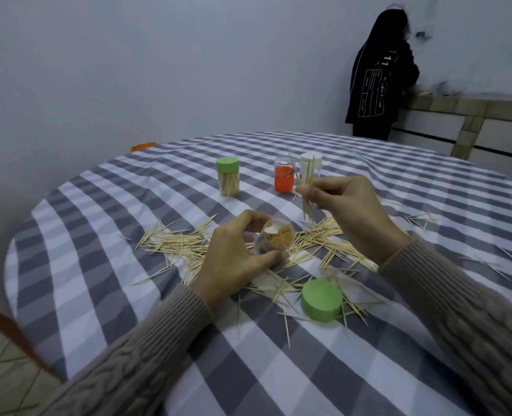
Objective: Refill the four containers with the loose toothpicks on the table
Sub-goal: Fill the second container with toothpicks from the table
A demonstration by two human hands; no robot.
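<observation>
My left hand (233, 259) grips a clear open container (274, 238), tilted toward me and mostly full of toothpicks. My right hand (347, 202) pinches a small bundle of toothpicks (307, 193), held upright above and to the right of that container. Loose toothpicks (182, 241) lie scattered on the checked tablecloth around both hands. A loose green lid (321, 300) lies in front of my right arm. Farther back stand a full container with a green lid (227, 180), an orange container (284, 178) and a white-capped one (311, 165), partly hidden behind the bundle.
The round table (105, 295) wears a grey-and-white checked cloth; its edge curves at the left. A person in dark clothes (377, 82) stands at a counter in the far right corner. An orange object (143, 146) peeks over the table's far edge.
</observation>
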